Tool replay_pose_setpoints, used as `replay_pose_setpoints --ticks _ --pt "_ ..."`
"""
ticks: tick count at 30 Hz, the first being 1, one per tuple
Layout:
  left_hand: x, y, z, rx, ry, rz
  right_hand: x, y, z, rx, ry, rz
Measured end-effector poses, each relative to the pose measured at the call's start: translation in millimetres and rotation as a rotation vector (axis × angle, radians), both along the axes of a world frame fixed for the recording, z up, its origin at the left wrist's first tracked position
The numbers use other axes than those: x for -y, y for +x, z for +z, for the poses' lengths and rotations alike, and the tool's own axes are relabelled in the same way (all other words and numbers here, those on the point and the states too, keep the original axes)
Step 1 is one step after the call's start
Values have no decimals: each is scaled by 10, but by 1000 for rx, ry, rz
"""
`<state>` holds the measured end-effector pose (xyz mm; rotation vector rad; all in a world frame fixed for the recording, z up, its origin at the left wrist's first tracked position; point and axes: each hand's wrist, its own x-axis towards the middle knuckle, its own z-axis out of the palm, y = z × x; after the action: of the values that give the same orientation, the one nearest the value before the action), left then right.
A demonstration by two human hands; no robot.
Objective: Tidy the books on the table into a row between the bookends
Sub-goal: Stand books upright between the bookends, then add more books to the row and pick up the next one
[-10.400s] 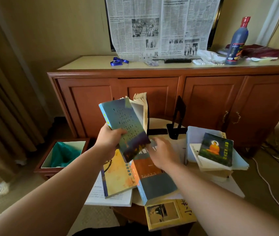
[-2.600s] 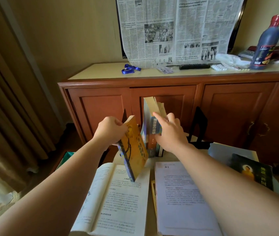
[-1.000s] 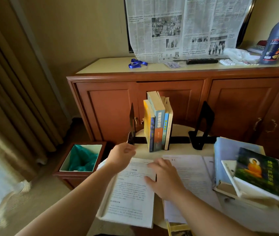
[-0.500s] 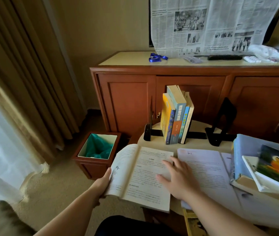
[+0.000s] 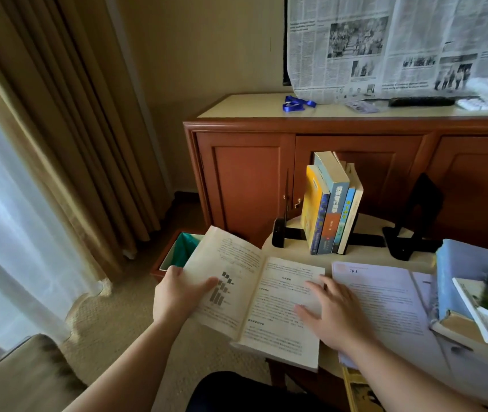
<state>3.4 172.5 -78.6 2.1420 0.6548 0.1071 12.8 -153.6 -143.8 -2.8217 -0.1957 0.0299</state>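
**Open paperback next for the row**

I hold the open paperback (image 5: 254, 295) at the surface's (image 5: 364, 254) near edge: left hand (image 5: 177, 295) grips its lifted left pages, right hand (image 5: 330, 315) presses flat, fingers spread. Four books (image 5: 330, 209) stand between the black bookends (image 5: 409, 221). Closed carelessly, pages could crease, or it could slide towards the waste bin (image 5: 174, 254) below. Wooden sideboard (image 5: 251, 173) and curtains (image 5: 67, 129) frame the room.

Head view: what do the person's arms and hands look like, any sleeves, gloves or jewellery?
Both forearms are bare, with no sleeve in view. The left hand and right hand are ungloved; no ring, watch or bracelet shows on the parts in view. Upper arms are out of frame.
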Motion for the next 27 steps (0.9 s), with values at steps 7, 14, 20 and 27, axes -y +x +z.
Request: replay_pose_setpoints --ticks 7,14,20,27 --pt "306 -251 416 196 84 -225 -11 -17 65 12 62 -2" --pt "926 -261 579 231 216 -547 18 -58 214 48 412 -127" --pt "1383 -269 222 193 251 -702 130 -165 270 119 504 -200" --pt "1653 -368 -208 -35 360 -871 219 -231 116 -12 284 -110"
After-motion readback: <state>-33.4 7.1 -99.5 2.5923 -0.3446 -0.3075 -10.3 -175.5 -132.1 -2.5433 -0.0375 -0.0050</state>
